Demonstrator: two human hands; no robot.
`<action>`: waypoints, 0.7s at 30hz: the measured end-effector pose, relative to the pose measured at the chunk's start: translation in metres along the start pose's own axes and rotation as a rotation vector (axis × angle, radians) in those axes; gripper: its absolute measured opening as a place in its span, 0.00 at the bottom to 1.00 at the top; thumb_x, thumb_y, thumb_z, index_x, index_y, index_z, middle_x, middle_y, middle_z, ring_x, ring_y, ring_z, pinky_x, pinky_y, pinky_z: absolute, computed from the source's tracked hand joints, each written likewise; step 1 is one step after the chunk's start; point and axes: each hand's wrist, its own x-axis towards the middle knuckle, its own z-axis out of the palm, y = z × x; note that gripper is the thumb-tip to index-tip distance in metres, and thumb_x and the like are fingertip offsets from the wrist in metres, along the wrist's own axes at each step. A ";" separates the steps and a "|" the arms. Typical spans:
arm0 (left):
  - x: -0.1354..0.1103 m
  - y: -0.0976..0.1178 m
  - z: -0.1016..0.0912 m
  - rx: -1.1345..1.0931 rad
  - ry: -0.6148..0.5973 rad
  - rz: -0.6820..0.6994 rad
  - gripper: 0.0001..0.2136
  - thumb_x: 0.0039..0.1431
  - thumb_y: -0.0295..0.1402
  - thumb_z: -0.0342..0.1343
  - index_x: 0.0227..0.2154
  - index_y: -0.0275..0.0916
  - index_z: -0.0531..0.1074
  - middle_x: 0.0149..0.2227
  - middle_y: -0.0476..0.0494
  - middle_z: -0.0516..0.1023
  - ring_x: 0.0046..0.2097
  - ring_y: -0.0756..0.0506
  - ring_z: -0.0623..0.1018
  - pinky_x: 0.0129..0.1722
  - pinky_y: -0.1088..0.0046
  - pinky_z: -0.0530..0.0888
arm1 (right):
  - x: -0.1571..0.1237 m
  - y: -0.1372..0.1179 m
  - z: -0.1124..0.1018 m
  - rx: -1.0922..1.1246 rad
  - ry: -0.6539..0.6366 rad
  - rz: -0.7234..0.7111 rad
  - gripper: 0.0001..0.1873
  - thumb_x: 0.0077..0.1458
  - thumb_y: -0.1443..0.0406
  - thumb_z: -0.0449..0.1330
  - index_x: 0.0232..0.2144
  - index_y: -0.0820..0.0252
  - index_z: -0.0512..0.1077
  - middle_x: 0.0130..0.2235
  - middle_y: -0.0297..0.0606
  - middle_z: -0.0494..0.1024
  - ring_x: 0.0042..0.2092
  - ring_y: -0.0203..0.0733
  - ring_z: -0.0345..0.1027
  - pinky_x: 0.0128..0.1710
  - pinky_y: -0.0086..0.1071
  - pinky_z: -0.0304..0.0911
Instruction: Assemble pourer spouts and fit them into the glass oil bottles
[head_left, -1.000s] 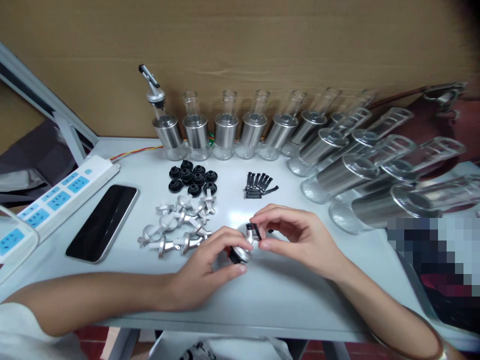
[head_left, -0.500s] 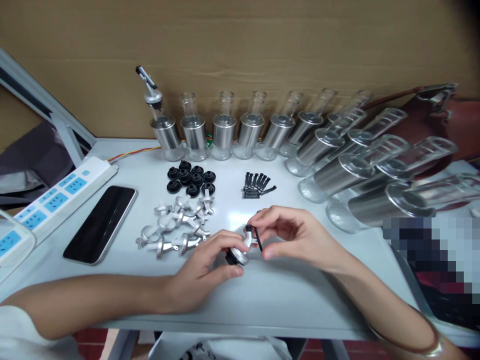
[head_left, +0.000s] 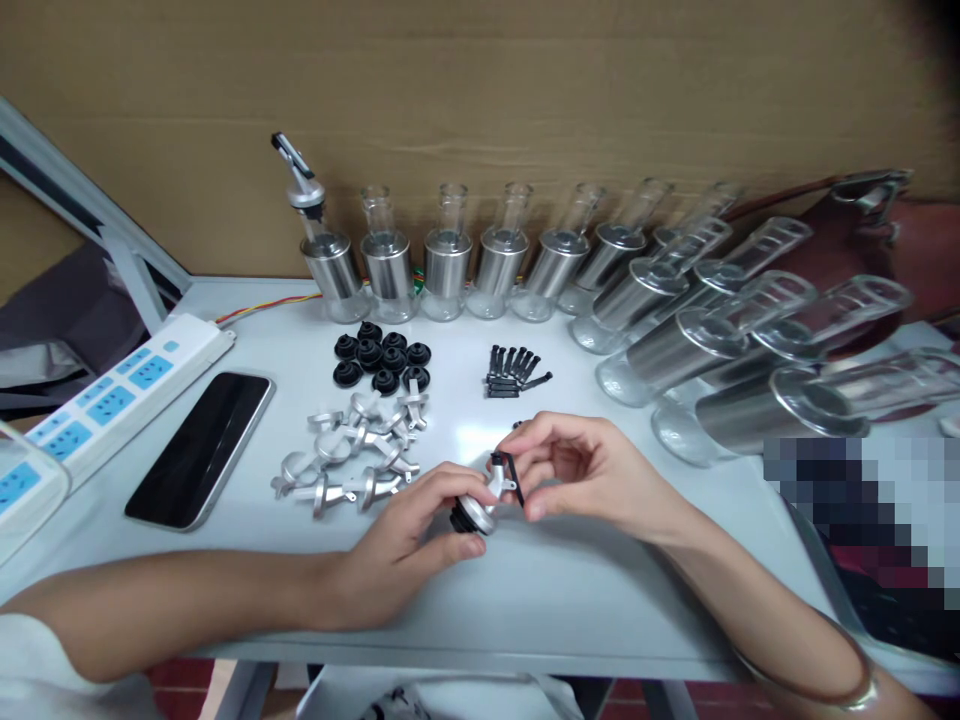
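My left hand [head_left: 416, 525] is closed on a silver pourer spout [head_left: 480, 510], whose black rubber stopper points down to the left. Thumb and fingers of my right hand [head_left: 574, 465] pinch a thin black lever [head_left: 516, 478] beside the spout's tip. The lever's upper end meets the small black cap on that tip; whether they are joined I cannot tell. Left of my hands lie loose silver spouts [head_left: 360, 440]. Black rubber stoppers [head_left: 382, 355] are heaped behind them. Several more black levers [head_left: 514, 370] lie in a small group beyond my right hand.
Glass bottles with steel sleeves [head_left: 502, 262] line the back and right of the table [head_left: 570, 610]. One bottle [head_left: 328, 265] at the left carries a complete pourer. A phone [head_left: 199, 450] and a power strip [head_left: 112, 405] lie at left. A brown bag [head_left: 862, 250] sits behind the bottles.
The black lever has shifted slightly, its upper end now against the spout's tip, and more of the spout's side tab shows. Both hands have stayed nearly in place.
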 end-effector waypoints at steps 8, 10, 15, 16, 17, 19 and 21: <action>0.000 0.005 -0.001 0.065 -0.069 0.052 0.09 0.65 0.37 0.54 0.47 0.44 0.70 0.45 0.41 0.74 0.49 0.44 0.74 0.49 0.67 0.70 | -0.001 -0.007 0.001 0.043 -0.076 0.086 0.17 0.36 0.71 0.75 0.33 0.60 0.79 0.26 0.31 0.81 0.30 0.37 0.79 0.30 0.25 0.74; 0.000 0.005 -0.001 0.054 -0.050 0.056 0.09 0.65 0.36 0.55 0.47 0.45 0.70 0.44 0.42 0.74 0.48 0.45 0.74 0.49 0.68 0.69 | -0.001 -0.006 0.002 0.046 -0.056 0.066 0.17 0.35 0.72 0.75 0.32 0.60 0.78 0.26 0.31 0.81 0.29 0.36 0.79 0.30 0.25 0.74; 0.001 0.003 0.000 0.042 -0.019 0.057 0.10 0.64 0.36 0.55 0.47 0.46 0.71 0.43 0.44 0.73 0.46 0.46 0.74 0.47 0.71 0.69 | 0.000 0.002 0.000 0.004 -0.064 -0.006 0.18 0.38 0.74 0.73 0.33 0.61 0.75 0.26 0.31 0.80 0.29 0.34 0.78 0.29 0.23 0.73; 0.001 0.002 0.000 0.048 -0.022 0.057 0.10 0.64 0.36 0.55 0.47 0.46 0.71 0.43 0.44 0.73 0.46 0.46 0.74 0.47 0.71 0.69 | 0.000 0.003 0.000 -0.009 -0.071 -0.029 0.18 0.38 0.74 0.73 0.33 0.60 0.74 0.27 0.30 0.80 0.29 0.33 0.77 0.29 0.23 0.72; 0.001 0.002 0.000 0.052 -0.026 0.058 0.10 0.64 0.36 0.55 0.48 0.46 0.71 0.43 0.44 0.73 0.46 0.46 0.73 0.47 0.71 0.69 | 0.000 0.005 0.000 -0.026 -0.073 -0.051 0.19 0.38 0.74 0.73 0.33 0.60 0.73 0.27 0.30 0.79 0.29 0.32 0.77 0.30 0.22 0.72; 0.001 0.003 0.000 0.059 -0.038 0.064 0.10 0.64 0.36 0.56 0.48 0.47 0.71 0.43 0.44 0.73 0.46 0.46 0.73 0.47 0.71 0.69 | 0.000 0.006 0.000 -0.065 -0.066 -0.086 0.19 0.38 0.74 0.73 0.33 0.59 0.72 0.28 0.29 0.78 0.29 0.30 0.75 0.30 0.22 0.71; 0.001 0.003 0.000 0.059 -0.040 0.064 0.10 0.63 0.36 0.56 0.48 0.46 0.71 0.43 0.44 0.73 0.46 0.46 0.74 0.47 0.71 0.69 | 0.000 0.007 0.001 -0.104 -0.052 -0.108 0.20 0.37 0.73 0.74 0.32 0.59 0.71 0.27 0.29 0.77 0.28 0.30 0.73 0.31 0.22 0.69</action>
